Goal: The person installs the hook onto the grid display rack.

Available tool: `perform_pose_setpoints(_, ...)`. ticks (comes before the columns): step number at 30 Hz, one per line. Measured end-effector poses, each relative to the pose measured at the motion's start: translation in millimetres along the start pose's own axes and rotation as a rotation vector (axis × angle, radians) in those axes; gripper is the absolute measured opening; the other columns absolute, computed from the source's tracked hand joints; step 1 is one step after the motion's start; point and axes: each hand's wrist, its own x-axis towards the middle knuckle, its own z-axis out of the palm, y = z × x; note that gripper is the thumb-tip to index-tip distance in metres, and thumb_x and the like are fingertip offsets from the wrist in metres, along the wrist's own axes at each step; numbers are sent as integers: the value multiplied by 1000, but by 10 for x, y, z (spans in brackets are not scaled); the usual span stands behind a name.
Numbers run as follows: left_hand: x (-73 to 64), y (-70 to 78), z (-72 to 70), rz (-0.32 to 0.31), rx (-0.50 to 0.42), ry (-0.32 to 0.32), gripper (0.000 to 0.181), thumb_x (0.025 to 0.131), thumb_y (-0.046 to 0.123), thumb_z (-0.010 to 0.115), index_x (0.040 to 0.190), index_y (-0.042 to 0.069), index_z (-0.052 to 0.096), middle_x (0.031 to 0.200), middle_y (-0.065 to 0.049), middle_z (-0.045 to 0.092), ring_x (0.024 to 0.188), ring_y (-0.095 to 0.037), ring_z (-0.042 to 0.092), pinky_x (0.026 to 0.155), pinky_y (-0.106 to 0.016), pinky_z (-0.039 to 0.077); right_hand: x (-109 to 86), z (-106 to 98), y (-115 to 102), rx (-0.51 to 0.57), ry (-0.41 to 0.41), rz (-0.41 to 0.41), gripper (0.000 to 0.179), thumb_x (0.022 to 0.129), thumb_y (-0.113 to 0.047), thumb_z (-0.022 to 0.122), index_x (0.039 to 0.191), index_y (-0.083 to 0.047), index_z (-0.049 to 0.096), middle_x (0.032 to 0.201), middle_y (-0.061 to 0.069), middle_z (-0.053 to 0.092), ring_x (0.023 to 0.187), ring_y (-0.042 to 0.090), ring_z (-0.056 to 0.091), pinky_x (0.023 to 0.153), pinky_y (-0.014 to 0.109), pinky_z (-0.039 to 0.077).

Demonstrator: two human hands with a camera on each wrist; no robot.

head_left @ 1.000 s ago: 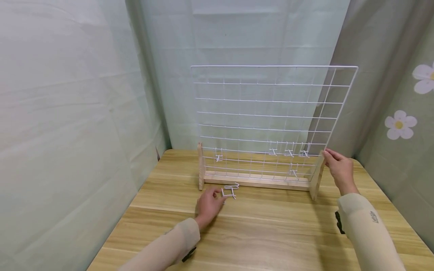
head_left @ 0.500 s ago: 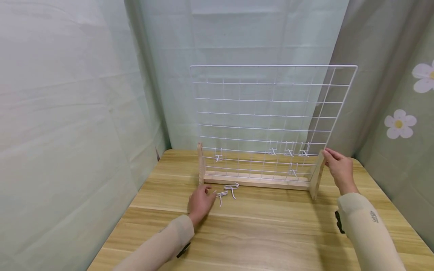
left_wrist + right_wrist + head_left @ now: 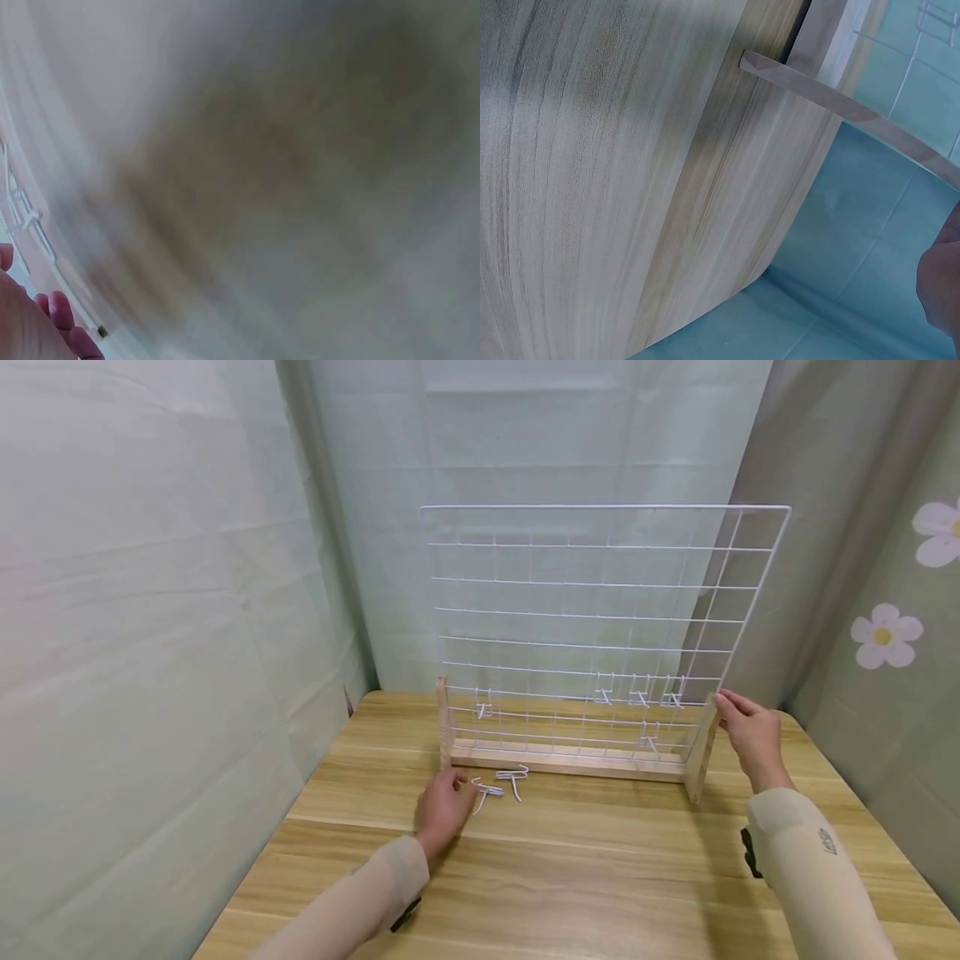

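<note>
A white wire grid panel (image 3: 585,585) stands upright in a wooden base (image 3: 562,762). My right hand (image 3: 753,739) pinches its right edge at the top of the wooden upright (image 3: 701,756); in the right wrist view the grip is cut off by the frame edge. My left hand (image 3: 442,810) rests low by the left upright, thumb and fingers apart. Right beside its fingertips a white wire hook (image 3: 489,790) lies on the table; touching or not, I cannot tell. A second hook (image 3: 513,774) lies just behind it. Loosely bent fingers (image 3: 64,311) show in the left wrist view.
Several white hooks hang low on the grid, one hook (image 3: 483,706) at left and others, such as this hook (image 3: 640,695), at right. The wood-grain table (image 3: 570,860) extends in front. Pale cloth (image 3: 172,610) hangs around the sides and back.
My left hand has drawn back left and let go of the near hook. That hook came down beside the other, then tipped onto another side. My right hand keeps its place on the grid edge.
</note>
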Motion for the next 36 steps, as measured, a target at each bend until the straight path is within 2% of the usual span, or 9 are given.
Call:
perform_pose_setpoints(3, -59, 8, 12, 23, 5, -28, 17, 81, 26, 79, 88, 14, 69, 75, 5, 56, 65, -15, 51, 58, -35, 41, -1, -3, 1, 6, -1, 5, 63, 96, -44, 61, 142, -2, 51, 123, -5, 62, 92, -4, 58, 90, 20, 49)
perform_pose_setpoints(10, -104, 7, 57, 80, 49, -52, 17, 78, 24, 80, 86, 14, 68, 73, 5, 59, 66, -13, 53, 64, -37, 41, -16, 0, 16, -9, -8, 8, 63, 97, -45, 58, 144, -3, 49, 133, 3, 58, 100, 0, 58, 102, 37, 43)
perform_pose_setpoints(13, -93, -7, 60, 83, 81, -45, 16, 76, 22, 81, 86, 14, 70, 75, 4, 63, 69, -15, 56, 67, -40, 41, -10, -6, 20, 17, -4, 1, 63, 97, -43, 59, 144, -1, 50, 122, -4, 62, 96, -2, 59, 97, 29, 46)
perform_pose_setpoints(17, -57, -57, 55, 60, 117, -26, 15, 75, 20, 82, 86, 14, 73, 75, 5, 65, 72, -18, 60, 70, -43, 41, 6, -10, 9, 66, 2, -12, 61, 96, -38, 63, 141, 2, 51, 106, -16, 62, 87, -7, 59, 84, 15, 50)
perform_pose_setpoints(21, -20, -87, 48, 40, 130, -22, 15, 77, 21, 81, 88, 14, 73, 77, 4, 65, 74, -20, 61, 70, -43, 42, 3, -4, 0, 45, 1, -23, 61, 97, -39, 62, 141, 1, 51, 106, -16, 62, 87, -7, 58, 82, 14, 50)
perform_pose_setpoints(29, 7, -62, 89, 5, -16, -78, 13, 81, 21, 79, 90, 12, 75, 83, 2, 68, 77, -18, 61, 70, -38, 48, -1, 1, -4, 74, 2, -9, 62, 96, -38, 64, 141, 2, 51, 100, -19, 61, 87, -5, 58, 81, 13, 50)
perform_pose_setpoints(36, 18, -32, 133, -38, -29, -83, 7, 83, 24, 80, 83, 17, 76, 78, 7, 68, 72, -13, 60, 68, -38, 45, -18, -10, -7, 95, -19, -48, 62, 96, -37, 64, 141, 4, 51, 98, -21, 60, 87, -8, 58, 78, 11, 51)
